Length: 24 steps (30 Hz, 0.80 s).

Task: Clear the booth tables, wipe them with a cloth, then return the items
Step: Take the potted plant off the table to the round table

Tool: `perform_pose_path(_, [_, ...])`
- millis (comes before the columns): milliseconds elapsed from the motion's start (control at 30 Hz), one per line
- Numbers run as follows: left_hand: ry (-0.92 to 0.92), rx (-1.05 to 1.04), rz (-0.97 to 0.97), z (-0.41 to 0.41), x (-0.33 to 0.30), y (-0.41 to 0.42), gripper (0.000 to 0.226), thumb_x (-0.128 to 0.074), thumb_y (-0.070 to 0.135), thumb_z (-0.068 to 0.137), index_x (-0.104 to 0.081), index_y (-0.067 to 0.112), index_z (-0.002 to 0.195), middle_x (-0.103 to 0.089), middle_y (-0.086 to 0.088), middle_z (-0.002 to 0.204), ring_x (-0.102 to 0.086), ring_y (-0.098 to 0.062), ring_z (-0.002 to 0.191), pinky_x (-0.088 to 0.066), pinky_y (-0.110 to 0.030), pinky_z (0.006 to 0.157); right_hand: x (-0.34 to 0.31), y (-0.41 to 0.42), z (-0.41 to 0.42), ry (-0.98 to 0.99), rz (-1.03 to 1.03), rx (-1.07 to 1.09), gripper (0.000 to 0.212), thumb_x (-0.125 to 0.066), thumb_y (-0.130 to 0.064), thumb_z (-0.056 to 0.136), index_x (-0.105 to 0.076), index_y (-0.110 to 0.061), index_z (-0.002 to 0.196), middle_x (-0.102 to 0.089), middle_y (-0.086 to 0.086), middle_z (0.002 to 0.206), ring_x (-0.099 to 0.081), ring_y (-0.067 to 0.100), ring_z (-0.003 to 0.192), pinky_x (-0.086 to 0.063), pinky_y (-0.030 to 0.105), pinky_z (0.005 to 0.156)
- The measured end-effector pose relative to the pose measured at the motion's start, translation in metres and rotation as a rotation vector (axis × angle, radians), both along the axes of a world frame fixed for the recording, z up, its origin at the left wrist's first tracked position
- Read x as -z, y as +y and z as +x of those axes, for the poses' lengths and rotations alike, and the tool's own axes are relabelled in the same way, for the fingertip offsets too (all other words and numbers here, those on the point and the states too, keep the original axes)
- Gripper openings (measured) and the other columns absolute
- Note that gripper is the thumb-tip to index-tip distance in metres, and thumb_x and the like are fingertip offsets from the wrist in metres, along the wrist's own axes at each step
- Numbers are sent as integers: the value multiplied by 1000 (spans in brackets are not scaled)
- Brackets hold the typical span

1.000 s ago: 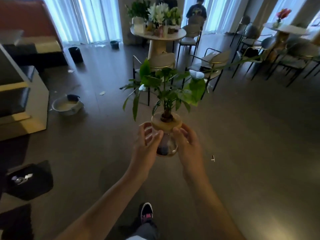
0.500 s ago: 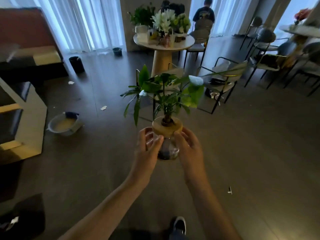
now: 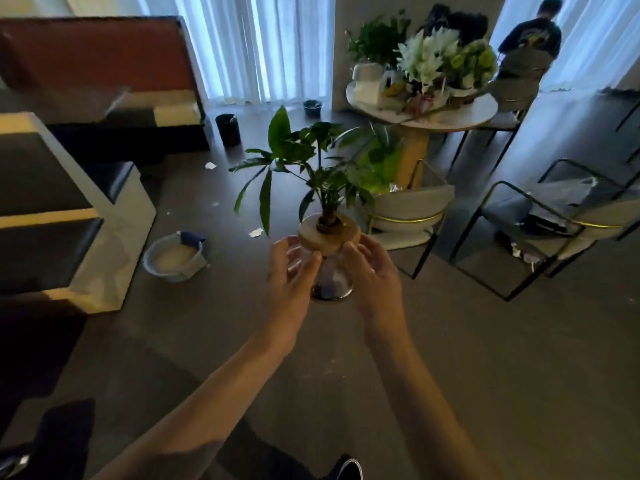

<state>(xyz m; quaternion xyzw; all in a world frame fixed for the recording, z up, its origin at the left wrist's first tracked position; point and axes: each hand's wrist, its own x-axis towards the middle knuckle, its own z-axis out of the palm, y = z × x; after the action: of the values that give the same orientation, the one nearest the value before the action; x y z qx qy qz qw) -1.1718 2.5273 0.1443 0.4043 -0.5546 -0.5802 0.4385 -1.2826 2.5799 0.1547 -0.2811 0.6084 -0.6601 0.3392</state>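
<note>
A small green plant in a glass vase (image 3: 331,285) with a round wooden collar is carried in front of me, above the dark floor. My left hand (image 3: 289,271) grips the vase from the left, and my right hand (image 3: 372,271) grips it from the right, fingers curled round the glass. A round table (image 3: 460,116) crowded with potted plants and white flowers stands ahead at the upper right. The booth seating (image 3: 86,64) with a red back and dark cushions lies to the left.
A basin (image 3: 175,259) with a blue cloth on its rim sits on the floor at left. Metal-framed chairs (image 3: 412,216) stand ahead and to the right. Two dark bins (image 3: 228,129) stand near the curtains. A person (image 3: 531,39) sits at the back right. Paper scraps litter the floor.
I have walked forward with the plant in both hands. The round table, chairs and basin have come nearer. The grip on the vase is unchanged.
</note>
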Motion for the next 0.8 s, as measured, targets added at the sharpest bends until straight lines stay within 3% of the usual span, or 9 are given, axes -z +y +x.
perform_pose_path(100, [4, -77, 0, -21, -4, -53, 28, -60, 37, 98, -53, 39, 125, -62, 5, 128, -63, -13, 117, -59, -37, 87, -2, -63, -24, 7, 35, -55, 40, -64, -49, 87, -64, -33, 124, -69, -4, 122, -66, 14, 112, -53, 44, 97])
perform_pose_path(200, [2, -126, 20, -34, 2, -108, 24, -61, 40, 98, -53, 55, 114, -60, 6, 131, -61, -15, 120, -58, -46, 93, 4, -124, -40, 3, 48, -108, 53, -65, -58, 77, -65, -33, 123, -69, -5, 122, -66, 15, 112, -52, 49, 99])
perform_pose_path(367, [52, -178, 68, -58, 24, -213, 20, -61, 35, 99, -56, 51, 109, -61, 5, 132, -60, -16, 122, -56, -38, 91, 25, -235, -64, 30, 72, -191, 32, -64, -52, 83, -65, -45, 114, -70, -11, 119, -66, 14, 111, -52, 53, 98])
perform_pose_path(467, [82, -179, 54, -72, 30, -292, 21, -61, 33, 99, -54, 42, 117, -61, 2, 132, -61, -14, 120, -54, -26, 81, 31, -313, -78, 43, 64, -178, 22, -66, -45, 90, -65, -45, 112, -70, -9, 120, -67, 12, 109, -52, 48, 99])
perform_pose_path(533, [78, -156, 39, -82, 30, -363, 26, -60, 33, 99, -54, 34, 124, -62, 0, 131, -63, -13, 117, -54, -20, 76, 31, -383, -87, 39, 67, -152, 34, -65, -47, 87, -65, -36, 119, -70, -6, 119, -67, 11, 108, -53, 44, 99])
perform_pose_path(700, [63, -117, 12, -103, 14, -498, 39, -62, 44, 93, -52, 29, 128, -63, -2, 132, -63, -18, 121, -57, -39, 91, 11, -517, -111, 54, 60, -116, 31, -65, -38, 93, -64, -30, 123, -69, -4, 120, -67, 10, 105, -54, 40, 95])
perform_pose_path(800, [89, -77, -16, -123, 0, -578, 34, -61, 30, 98, -51, 20, 129, -64, -6, 129, -65, -18, 117, -58, -30, 86, 2, -590, -129, 38, 45, -83, 22, -65, -33, 95, -64, -32, 117, -69, -4, 118, -67, 6, 101, -51, 24, 81])
